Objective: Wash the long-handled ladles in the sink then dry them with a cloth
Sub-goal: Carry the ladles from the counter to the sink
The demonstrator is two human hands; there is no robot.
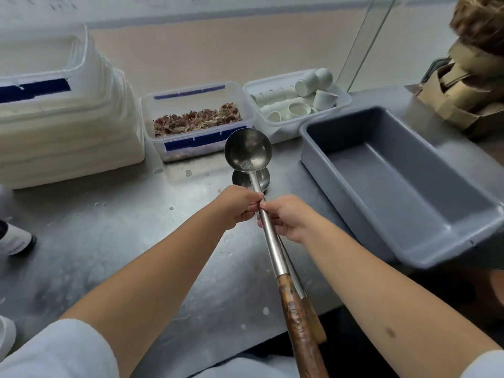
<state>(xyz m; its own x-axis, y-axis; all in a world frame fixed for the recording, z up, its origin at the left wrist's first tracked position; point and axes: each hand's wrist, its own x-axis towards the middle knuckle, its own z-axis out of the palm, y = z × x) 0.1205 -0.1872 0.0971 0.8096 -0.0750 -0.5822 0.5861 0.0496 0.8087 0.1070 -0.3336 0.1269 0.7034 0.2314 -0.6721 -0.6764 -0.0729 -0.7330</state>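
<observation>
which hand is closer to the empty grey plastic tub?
Right. The right hand grips the ladle shafts just left of the empty grey plastic tub, near its front-left wall. The left hand pinches the upper steel ladle on the shafts' far side from the tub.

Around the two ladles (248,154) the steel counter (114,236) lies open to the left and toward the near edge. A grey tub (321,148) blocks their right. A clear box (152,126) of dried petals blocks the far side.
</observation>
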